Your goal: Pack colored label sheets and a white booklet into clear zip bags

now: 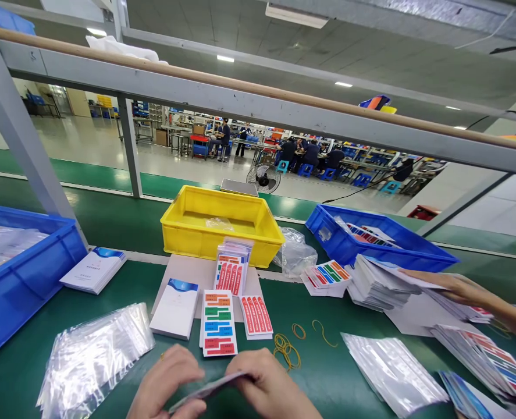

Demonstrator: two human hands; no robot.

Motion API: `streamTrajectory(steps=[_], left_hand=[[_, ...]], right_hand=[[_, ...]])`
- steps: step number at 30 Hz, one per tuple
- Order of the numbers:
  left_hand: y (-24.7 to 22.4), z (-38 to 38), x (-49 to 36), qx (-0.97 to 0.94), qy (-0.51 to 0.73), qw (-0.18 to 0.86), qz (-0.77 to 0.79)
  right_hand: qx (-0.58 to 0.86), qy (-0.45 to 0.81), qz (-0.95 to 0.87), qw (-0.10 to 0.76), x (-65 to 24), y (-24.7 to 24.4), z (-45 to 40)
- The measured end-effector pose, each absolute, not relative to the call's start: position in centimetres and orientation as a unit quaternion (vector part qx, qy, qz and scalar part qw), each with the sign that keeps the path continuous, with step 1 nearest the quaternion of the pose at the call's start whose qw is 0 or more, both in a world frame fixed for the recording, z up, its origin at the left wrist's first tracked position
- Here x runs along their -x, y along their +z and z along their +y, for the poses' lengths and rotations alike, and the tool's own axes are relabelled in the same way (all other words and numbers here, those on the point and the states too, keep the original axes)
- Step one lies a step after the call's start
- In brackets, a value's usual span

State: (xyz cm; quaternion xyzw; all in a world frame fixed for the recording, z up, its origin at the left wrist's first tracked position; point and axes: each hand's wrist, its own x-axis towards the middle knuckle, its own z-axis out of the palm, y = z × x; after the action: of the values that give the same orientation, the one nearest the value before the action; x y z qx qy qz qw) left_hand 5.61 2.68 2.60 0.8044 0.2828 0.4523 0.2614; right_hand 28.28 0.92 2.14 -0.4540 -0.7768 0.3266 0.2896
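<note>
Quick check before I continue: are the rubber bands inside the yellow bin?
No, the rubber bands lie on the green table near the right hand, well apart from the yellow bin.

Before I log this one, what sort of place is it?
Most likely a factory workshop: plastic bags and a yellow bin on a green workbench, with people seated on blue stools beyond.

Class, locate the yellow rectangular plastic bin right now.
In the head view, the yellow rectangular plastic bin stands just left of centre, a crumpled clear plastic bag at its right.
</note>
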Motion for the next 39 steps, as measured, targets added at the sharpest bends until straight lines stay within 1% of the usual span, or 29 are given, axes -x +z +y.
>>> streamTrajectory(steps=[3, 5, 7, 10, 13, 15, 20, 23, 27, 30, 33, 35, 37, 38, 39], left_hand=[[1.2, 3.0, -4.3, -0.775, 0.469, 0.236, 0.352], [0.3, 3.2, -3.5, -0.760, 0.459, 0.216, 0.406], [-0.3, 3.4, -2.9, -0.743, 0.452, 0.200, 0.452], [-1.3, 3.7, -1.9, -0.698, 0.433, 0.200, 0.533], [-2.1, 4.3, -0.2, -0.664, 0.373, 0.203, 0.616], [-2.2, 4.8, 1.0, -0.661, 0.307, 0.201, 0.655], [-1.2, 6.0, 2.7, -0.640, 0.068, 0.199, 0.739], [-1.4, 6.6, 3.2, -0.644, 0.011, 0.197, 0.739], [-2.5, 7.2, 3.8, -0.662, 0.001, 0.201, 0.722], [-2.7, 7.2, 4.0, -0.665, 0.012, 0.198, 0.720], [-2.4, 6.7, 3.7, -0.666, 0.070, 0.223, 0.709], [-2.2, 6.0, 3.1, -0.667, 0.121, 0.260, 0.688], [-2.2, 5.1, 2.1, -0.665, 0.154, 0.313, 0.661], [-2.2, 4.7, 1.4, -0.663, 0.165, 0.339, 0.647], [-2.2, 4.3, 0.6, -0.661, 0.170, 0.363, 0.634]], right_hand=[[0.509, 0.332, -0.692, 0.389, -29.8, 2.2, 3.4], [0.552, 0.300, -0.630, 0.456, -31.1, 2.1, 5.9], [0.589, 0.260, -0.585, 0.492, -32.2, 1.7, 8.9], [0.613, 0.248, -0.575, 0.482, -33.1, 0.1, 12.9], [0.646, 0.237, -0.574, 0.445, -33.0, -2.3, 15.4], [0.676, 0.215, -0.567, 0.420, -32.6, -3.8, 16.0], [0.742, 0.149, -0.537, 0.373, -31.9, -6.0, 16.3], [0.756, 0.119, -0.531, 0.363, -31.6, -6.4, 16.6], [0.754, 0.096, -0.534, 0.370, -31.5, -6.5, 16.6], [0.740, 0.090, -0.539, 0.392, -31.7, -6.2, 15.9], [0.712, 0.091, -0.548, 0.430, -31.7, -5.0, 14.1], [0.685, 0.095, -0.562, 0.453, -30.9, -4.0, 12.4], [0.644, 0.125, -0.594, 0.466, -29.4, -3.3, 10.2], [0.614, 0.160, -0.617, 0.465, -28.3, -3.1, 9.1], [0.564, 0.233, -0.646, 0.458, -27.1, -3.0, 8.0]])
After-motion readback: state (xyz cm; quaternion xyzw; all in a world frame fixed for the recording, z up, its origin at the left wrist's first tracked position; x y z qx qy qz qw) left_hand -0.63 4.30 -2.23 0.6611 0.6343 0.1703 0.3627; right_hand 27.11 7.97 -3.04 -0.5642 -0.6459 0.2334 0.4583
